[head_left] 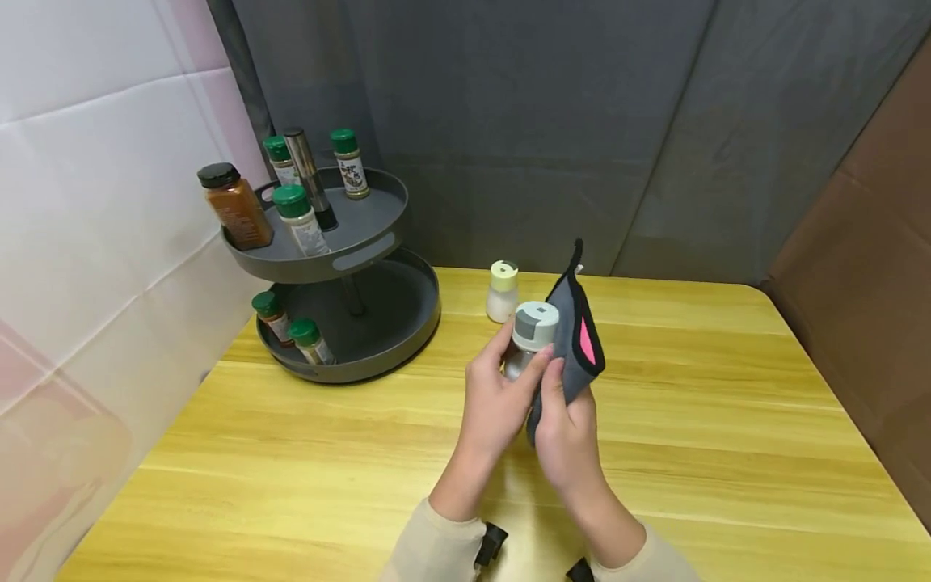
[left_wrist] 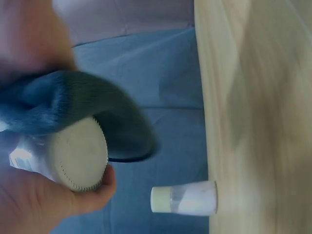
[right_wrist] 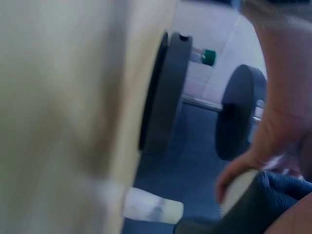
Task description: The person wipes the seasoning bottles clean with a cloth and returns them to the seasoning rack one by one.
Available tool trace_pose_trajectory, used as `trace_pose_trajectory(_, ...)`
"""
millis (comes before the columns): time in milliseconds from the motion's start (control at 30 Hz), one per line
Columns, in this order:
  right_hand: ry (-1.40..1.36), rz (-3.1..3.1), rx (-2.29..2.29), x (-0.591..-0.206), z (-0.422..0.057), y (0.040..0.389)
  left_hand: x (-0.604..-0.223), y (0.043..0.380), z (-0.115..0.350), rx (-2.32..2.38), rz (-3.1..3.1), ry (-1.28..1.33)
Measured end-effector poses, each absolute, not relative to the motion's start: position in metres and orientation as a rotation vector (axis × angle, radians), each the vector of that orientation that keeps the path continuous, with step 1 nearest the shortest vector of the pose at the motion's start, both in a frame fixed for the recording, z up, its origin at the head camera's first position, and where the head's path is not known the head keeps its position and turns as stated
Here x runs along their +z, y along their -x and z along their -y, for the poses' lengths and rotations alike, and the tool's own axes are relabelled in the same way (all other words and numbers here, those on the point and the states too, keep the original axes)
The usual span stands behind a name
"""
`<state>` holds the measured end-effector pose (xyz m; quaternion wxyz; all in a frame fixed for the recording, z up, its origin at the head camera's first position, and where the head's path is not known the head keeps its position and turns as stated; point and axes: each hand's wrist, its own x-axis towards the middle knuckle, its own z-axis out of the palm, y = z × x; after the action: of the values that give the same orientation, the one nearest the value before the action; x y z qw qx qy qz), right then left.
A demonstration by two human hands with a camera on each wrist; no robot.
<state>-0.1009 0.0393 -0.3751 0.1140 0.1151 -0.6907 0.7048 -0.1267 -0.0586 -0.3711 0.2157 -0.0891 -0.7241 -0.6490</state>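
My left hand (head_left: 498, 396) grips a clear seasoning shaker with a white and grey cap (head_left: 537, 323), held upright above the table. In the left wrist view the shaker's round pale end (left_wrist: 80, 151), with a serrated rim, faces the camera. A grey fuzzy cloth (head_left: 564, 311) with black edging, a pink patch and a black hanging loop is pinched in my right hand (head_left: 570, 440), thumb on its near side. The cloth lies against the right side of the shaker. Behind the hands stands a second shaker (head_left: 503, 295) with a pale yellow cap.
At the left is a dark grey two-tier turntable rack (head_left: 349, 372). Its upper tier holds green-capped spice jars (head_left: 351, 166), a brown jar with a black lid (head_left: 236, 210) and a metallic grinder (head_left: 309, 178). Two green-capped jars (head_left: 311, 343) stand on the lower tier. Grey curtain (head_left: 545, 145) hangs behind.
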Motion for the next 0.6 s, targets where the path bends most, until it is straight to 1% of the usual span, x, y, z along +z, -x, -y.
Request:
trace_pose_trajectory(167,-0.281,2.132,2.129,-0.374,-0.043,0.097,-0.367,0.127,0.062,-1.813,2.001,0.251)
trace_pose_trajectory(433,-0.372,1.945,2.180,-0.339,-0.050,0.101,-0.366,0.124,0.060,-1.842,2.055,0.263)
trace_pose_trajectory(500,-0.402,1.918,2.153,-0.339,-0.048,0.101,-0.367,0.123,0.059,-1.847,2.055,0.270)
trace_pose_trajectory(600,-0.438,1.942,2.056,-0.349,-0.043,0.100,-0.367,0.122,0.059,-1.840,2.034,0.270)
